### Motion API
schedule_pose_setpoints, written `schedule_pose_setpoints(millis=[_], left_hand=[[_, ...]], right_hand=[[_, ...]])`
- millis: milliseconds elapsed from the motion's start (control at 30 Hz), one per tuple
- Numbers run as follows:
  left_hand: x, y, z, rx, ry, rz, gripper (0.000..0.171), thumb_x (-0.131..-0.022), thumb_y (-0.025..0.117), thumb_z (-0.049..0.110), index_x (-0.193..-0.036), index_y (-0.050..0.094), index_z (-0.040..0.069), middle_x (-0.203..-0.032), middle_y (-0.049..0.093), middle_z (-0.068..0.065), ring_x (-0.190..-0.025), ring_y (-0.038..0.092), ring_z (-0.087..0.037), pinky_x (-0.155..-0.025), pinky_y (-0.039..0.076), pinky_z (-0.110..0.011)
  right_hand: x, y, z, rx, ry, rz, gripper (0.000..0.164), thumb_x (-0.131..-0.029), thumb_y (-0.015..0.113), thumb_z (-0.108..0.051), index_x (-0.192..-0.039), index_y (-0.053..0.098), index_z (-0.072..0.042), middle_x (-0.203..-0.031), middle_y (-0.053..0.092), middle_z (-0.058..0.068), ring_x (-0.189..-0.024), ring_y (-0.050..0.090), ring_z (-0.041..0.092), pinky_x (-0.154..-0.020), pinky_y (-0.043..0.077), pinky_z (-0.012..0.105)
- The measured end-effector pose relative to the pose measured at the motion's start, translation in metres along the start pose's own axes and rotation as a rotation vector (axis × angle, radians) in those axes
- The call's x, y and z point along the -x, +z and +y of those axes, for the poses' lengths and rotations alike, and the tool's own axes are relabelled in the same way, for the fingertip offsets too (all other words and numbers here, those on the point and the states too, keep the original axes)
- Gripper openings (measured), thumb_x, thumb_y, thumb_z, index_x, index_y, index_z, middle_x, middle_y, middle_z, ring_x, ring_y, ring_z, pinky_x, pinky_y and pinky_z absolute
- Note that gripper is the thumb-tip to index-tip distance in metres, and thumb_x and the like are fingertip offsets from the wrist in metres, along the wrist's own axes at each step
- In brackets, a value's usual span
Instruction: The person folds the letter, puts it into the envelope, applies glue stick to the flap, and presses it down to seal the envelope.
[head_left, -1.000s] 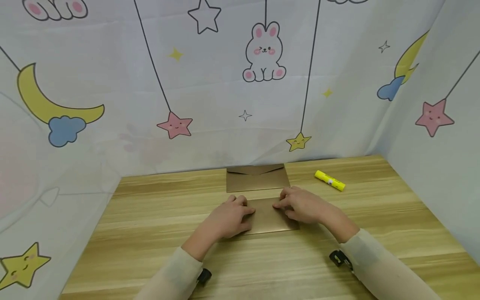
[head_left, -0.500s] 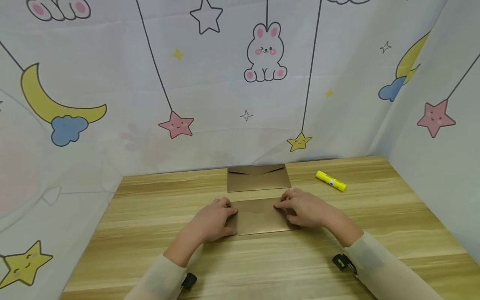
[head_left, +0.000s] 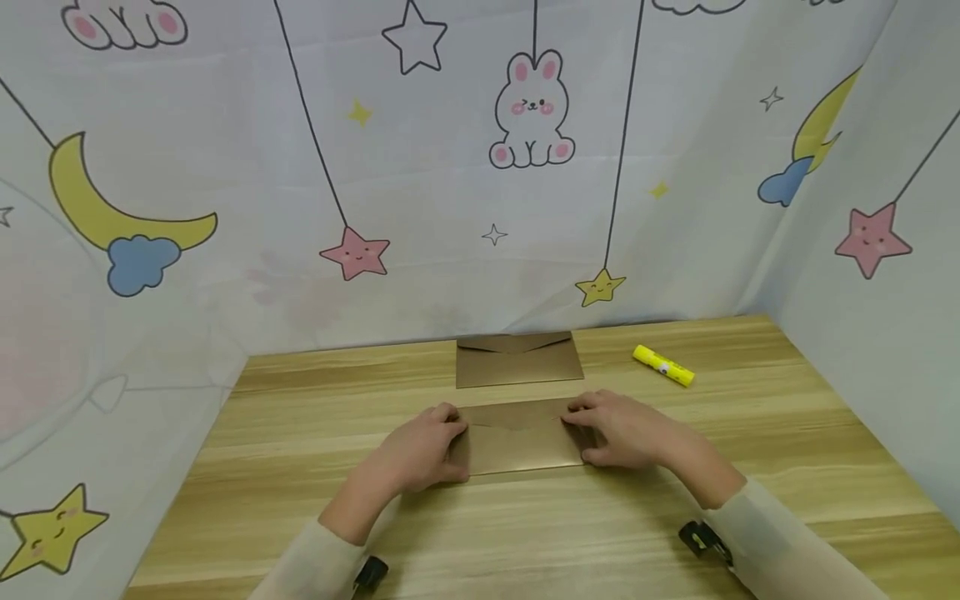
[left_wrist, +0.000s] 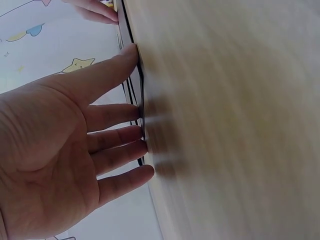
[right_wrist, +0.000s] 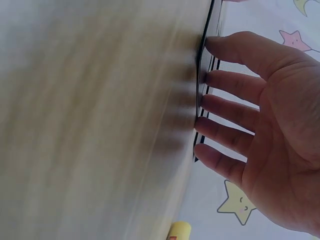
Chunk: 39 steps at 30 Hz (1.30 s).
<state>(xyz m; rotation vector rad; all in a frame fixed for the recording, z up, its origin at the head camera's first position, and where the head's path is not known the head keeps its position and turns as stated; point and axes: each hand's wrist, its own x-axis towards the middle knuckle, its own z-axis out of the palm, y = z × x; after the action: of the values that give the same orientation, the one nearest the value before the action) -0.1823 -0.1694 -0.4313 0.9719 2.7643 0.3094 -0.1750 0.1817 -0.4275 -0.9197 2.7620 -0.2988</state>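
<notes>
A bronze-brown envelope (head_left: 521,450) lies on the wooden table with its pointed flap folded down on top. At its left end is my left hand (head_left: 423,450), thumb by the near corner and fingertips touching the surface. My right hand (head_left: 626,429) touches the right end in much the same way. Both wrist views show the left hand (left_wrist: 60,145) and the right hand (right_wrist: 280,110) with fingers spread and nearly straight, tips right at the envelope's dark edge. The palms stay raised above the table.
A second brown envelope (head_left: 517,367) lies behind the first, against the printed cloth backdrop (head_left: 420,183), its flap slightly lifted. A yellow glue stick (head_left: 663,366) lies at the back right of the wooden table (head_left: 525,542).
My left hand has slid left from over the envelope to its left end. The right hand has shifted a little right, and the flap's outline now shows more clearly.
</notes>
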Motion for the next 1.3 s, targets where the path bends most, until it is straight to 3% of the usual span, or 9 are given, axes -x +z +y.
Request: schedule_pose_setpoints(millis=[233, 567, 967, 1300], left_hand=[[0.004, -0.002, 0.002, -0.020, 0.024, 0.006, 0.056, -0.091, 0.088, 0.031, -0.133, 0.071, -0.001, -0.134, 0.061, -0.015, -0.120, 0.062, -0.030, -0.100, 0.055, -0.042], [0.006, -0.001, 0.002, -0.013, 0.079, 0.048, 0.036, -0.088, 0.090, 0.022, -0.117, 0.078, 0.005, -0.113, 0.064, -0.006, -0.101, 0.061, -0.024, -0.087, 0.055, -0.037], [-0.007, 0.000, -0.001, -0.031, 0.073, 0.084, 0.027, -0.090, 0.088, 0.018, -0.114, 0.080, 0.009, -0.113, 0.066, -0.006, -0.099, 0.060, -0.026, -0.081, 0.057, -0.039], [-0.017, -0.002, -0.003, -0.009, 0.040, 0.067, 0.029, -0.091, 0.087, 0.019, -0.117, 0.080, 0.010, -0.117, 0.067, -0.007, -0.102, 0.060, -0.028, -0.085, 0.057, -0.041]], right_hand=[[0.008, -0.002, -0.002, 0.002, -0.036, 0.012, 0.059, -0.094, 0.081, -0.027, -0.145, 0.064, -0.003, -0.149, 0.057, 0.015, -0.138, 0.053, 0.038, -0.114, 0.044, 0.056], [0.010, 0.000, -0.002, 0.003, -0.055, 0.046, 0.045, -0.094, 0.083, -0.024, -0.133, 0.073, -0.005, -0.136, 0.065, 0.012, -0.128, 0.060, 0.034, -0.109, 0.049, 0.053], [0.005, 0.000, 0.008, 0.061, -0.049, 0.087, 0.044, -0.093, 0.085, -0.023, -0.131, 0.074, -0.004, -0.133, 0.066, 0.013, -0.123, 0.064, 0.034, -0.105, 0.052, 0.053], [-0.001, -0.004, 0.012, 0.037, -0.011, 0.070, 0.041, -0.096, 0.082, -0.022, -0.132, 0.074, -0.004, -0.136, 0.065, 0.014, -0.127, 0.061, 0.036, -0.107, 0.050, 0.057]])
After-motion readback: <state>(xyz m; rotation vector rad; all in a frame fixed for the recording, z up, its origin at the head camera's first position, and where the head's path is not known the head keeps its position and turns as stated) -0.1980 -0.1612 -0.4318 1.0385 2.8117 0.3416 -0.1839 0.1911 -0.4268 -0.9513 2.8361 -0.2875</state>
